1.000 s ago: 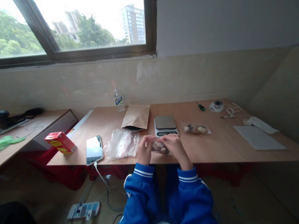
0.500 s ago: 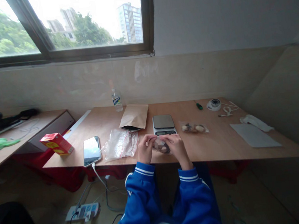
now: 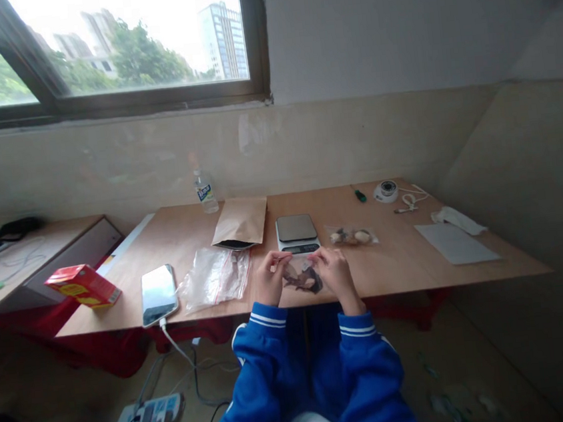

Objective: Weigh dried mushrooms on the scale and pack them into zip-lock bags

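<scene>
At the near edge of the wooden table [image 3: 398, 272], centre, just in front of the person:

- Small clear bag [image 3: 302, 278]: dark contents, held by its top edge just above the tabletop, between both hands and directly before the scale
- Left hand [image 3: 270, 278]: fingers closed in a pinch on the bag's upper left corner; blue sleeve with white cuff stripes
- Right hand [image 3: 335, 272]: fingers closed in a pinch on the bag's upper right corner; matching sleeve
- Digital scale [image 3: 296, 231]: flat grey platform, nothing on it, just behind the held bag
- Filled clear bag [image 3: 349, 236]: pale and brown pieces inside, lying flat just right of the scale
- Pile of empty clear zip bags [image 3: 215, 276]: red seal line visible, lying left of the left hand
- Brown paper envelope [image 3: 240, 222]: behind the pile, a dark item showing at its open near end
- Plastic bottle [image 3: 204, 192]: upright by the wall, behind the envelope
- Phone [image 3: 158, 294]: screen up, left of the pile, white cable hanging from its near end
- Red box [image 3: 83, 285]: at the table's left corner
- Green-handled screwdriver [image 3: 360, 196] and round white device [image 3: 384, 191]: far right rear, near each other
- White sheet [image 3: 456, 243] and white cloth [image 3: 456, 219]: right end of the table, touching or nearly so
- Power strip [image 3: 146, 413]: on the floor below the phone
</scene>
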Demonstrator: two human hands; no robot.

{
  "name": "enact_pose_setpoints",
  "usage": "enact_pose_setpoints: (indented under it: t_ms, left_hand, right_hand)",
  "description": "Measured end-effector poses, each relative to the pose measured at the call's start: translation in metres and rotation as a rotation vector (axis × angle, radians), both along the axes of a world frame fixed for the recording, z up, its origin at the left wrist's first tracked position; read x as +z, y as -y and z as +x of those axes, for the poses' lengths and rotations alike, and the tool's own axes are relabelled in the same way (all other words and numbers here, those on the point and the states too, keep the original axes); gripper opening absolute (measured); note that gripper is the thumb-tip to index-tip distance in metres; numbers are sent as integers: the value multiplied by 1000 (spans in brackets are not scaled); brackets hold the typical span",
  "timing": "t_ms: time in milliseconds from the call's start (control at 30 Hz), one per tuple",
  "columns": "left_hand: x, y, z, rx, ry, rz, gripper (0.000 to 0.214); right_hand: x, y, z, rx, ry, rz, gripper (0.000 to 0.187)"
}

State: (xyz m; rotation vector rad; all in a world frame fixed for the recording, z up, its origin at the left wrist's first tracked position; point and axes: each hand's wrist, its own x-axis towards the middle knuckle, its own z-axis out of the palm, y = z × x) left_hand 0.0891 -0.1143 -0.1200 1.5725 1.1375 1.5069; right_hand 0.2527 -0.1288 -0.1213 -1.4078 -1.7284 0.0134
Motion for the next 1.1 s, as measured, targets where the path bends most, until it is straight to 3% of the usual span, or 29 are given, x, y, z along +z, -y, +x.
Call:
enact_pose_setpoints:
  t_ms: [333, 633, 767, 867, 1000, 1100]
  left_hand:
    - [-6, 0, -43, 182, 25, -38, 16]
    - [-7, -5, -28, 121, 18, -34, 18]
    - [-9, -3, -22, 73, 16, -52, 22]
    - [-10, -3, -27, 114, 48, -50, 23]
    - [-12, -2, -37, 162, 69, -62, 23]
    - [-13, -3, -37, 164, 72, -62, 24]
  right_hand:
    - [-6, -15, -29, 239, -24, -71, 19]
    - [-10, -13, -24, 53, -61, -7, 23]
    - [-8, -10, -21, 57, -64, -22, 29]
    - [-9, -9, -20, 116, -152, -41, 28]
    - [-12, -10, -18, 123, -143, -94, 13]
    - [-13, -9, -16, 124, -122, -98, 20]
